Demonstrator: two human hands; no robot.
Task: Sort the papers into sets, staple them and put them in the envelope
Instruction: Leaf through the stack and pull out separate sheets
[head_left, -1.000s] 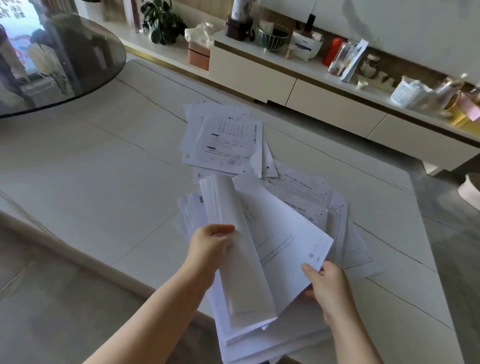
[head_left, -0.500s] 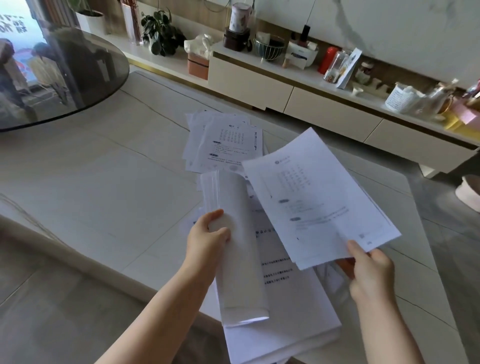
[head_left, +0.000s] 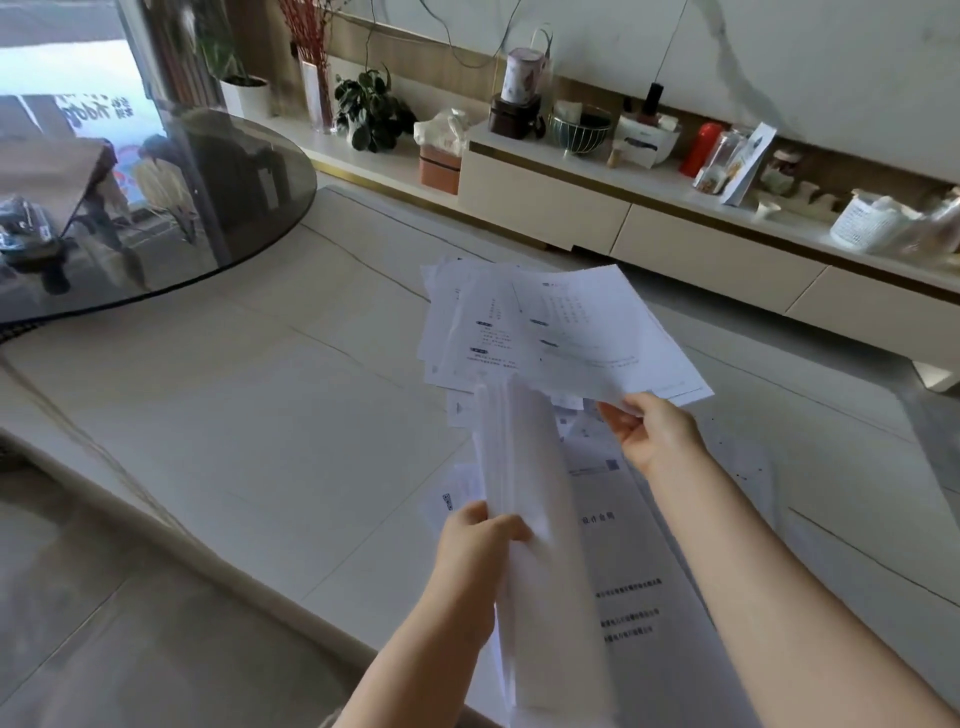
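My left hand (head_left: 480, 540) grips a thick bent-back bundle of white papers (head_left: 540, 519) lifted on edge above the near part of the table. My right hand (head_left: 652, 434) pinches the near edge of a printed sheet (head_left: 597, 332) and holds it out over a spread pile of printed papers (head_left: 457, 332) lying farther back on the table. Under both hands lies a stack of printed pages (head_left: 639, 571). No stapler or envelope is in view.
The papers lie on a pale stone-look table (head_left: 249, 415). A round dark glass top (head_left: 156, 218) overlaps its far left corner. Behind stands a low cream sideboard (head_left: 623, 218) carrying plants, jars, a red bottle and baskets.
My right hand lifted a printed sheet off the near stack and carried it forward and left, over the far pile. My left hand kept its grip on the bundle.
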